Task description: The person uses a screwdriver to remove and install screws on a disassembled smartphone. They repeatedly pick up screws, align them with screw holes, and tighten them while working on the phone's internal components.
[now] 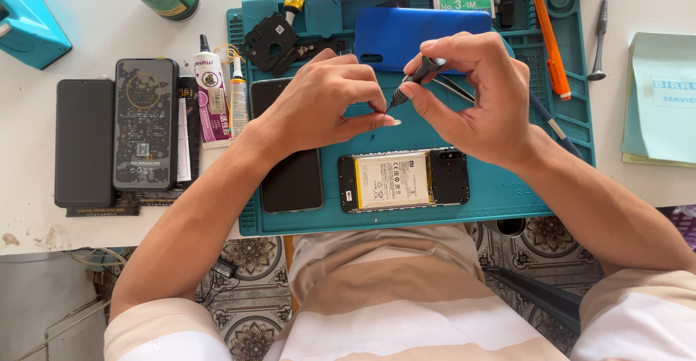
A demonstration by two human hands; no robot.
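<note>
I see both forearms angled in over the teal repair mat (507, 191) on the counter. My right hand (475, 96), wrist bent, has its grip closed on a small black screwdriver (415, 82), tip pointing down-left. Left hand (322, 104) is curled, thumb & forefinger pinched together right at the tip; can't tell what's between them. Opened phone (402, 180), battery showing, lies just below both hands.

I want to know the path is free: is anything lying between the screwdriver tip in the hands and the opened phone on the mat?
Nothing visible does. The right hand holds the screwdriver, its tip at the left hand fingertips; only bare teal mat lies between them and the opened phone.
</note>
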